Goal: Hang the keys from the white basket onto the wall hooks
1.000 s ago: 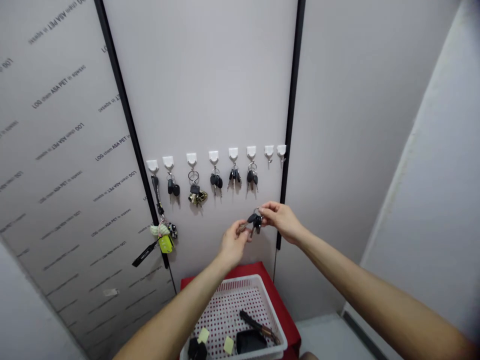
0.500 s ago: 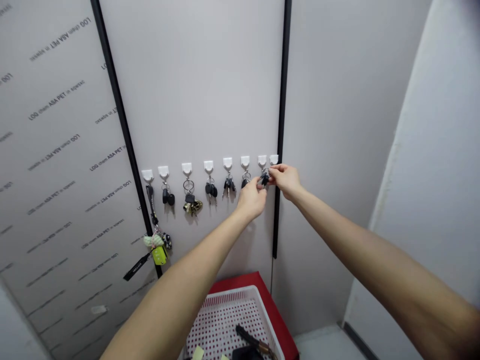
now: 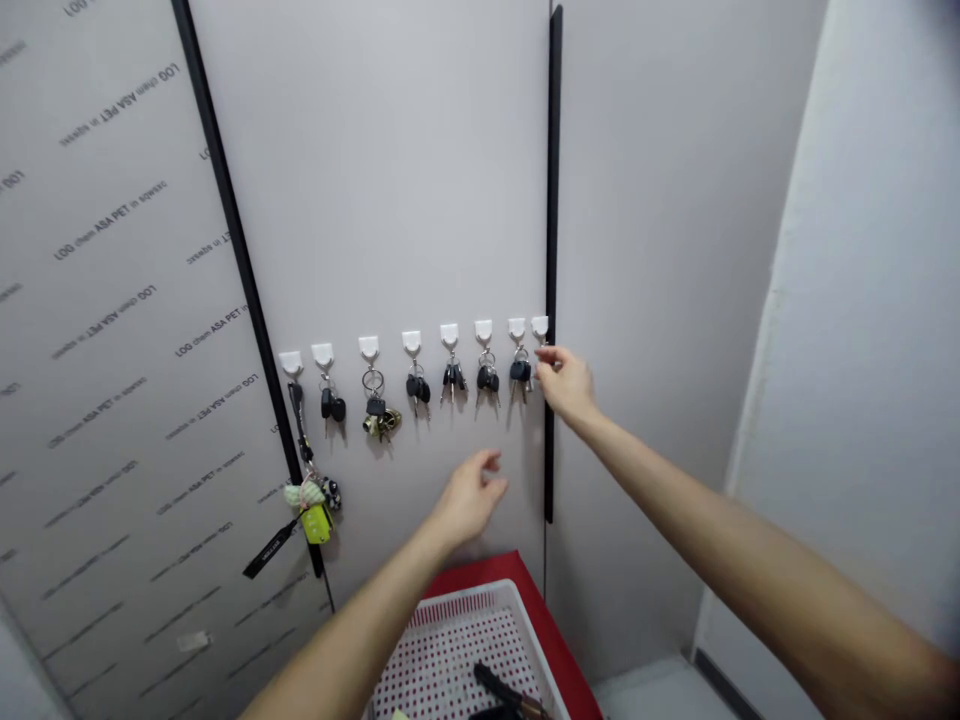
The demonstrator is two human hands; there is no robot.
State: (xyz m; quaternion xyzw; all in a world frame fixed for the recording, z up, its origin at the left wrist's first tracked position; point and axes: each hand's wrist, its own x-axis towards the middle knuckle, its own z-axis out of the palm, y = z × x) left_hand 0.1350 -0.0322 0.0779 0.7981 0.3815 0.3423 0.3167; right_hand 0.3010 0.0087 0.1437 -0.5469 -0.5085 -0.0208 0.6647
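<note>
A row of white wall hooks runs across the grey panel, most carrying black keys. A bunch of black keys hangs on the second hook from the right. My right hand hovers just right of that bunch, fingers loosely apart and holding nothing. The rightmost hook above it carries nothing. My left hand is lower, in front of the panel, fingers spread and holding nothing.
A white perforated basket sits on a red surface below, with a dark tool in it. A long lanyard with a yellow-green tag hangs from the leftmost hook. A black vertical strip divides the panels.
Both hands carried the key bunch up from waist height to the hook and let go. The left hand has dropped away; the right hand stays beside the hung keys.
</note>
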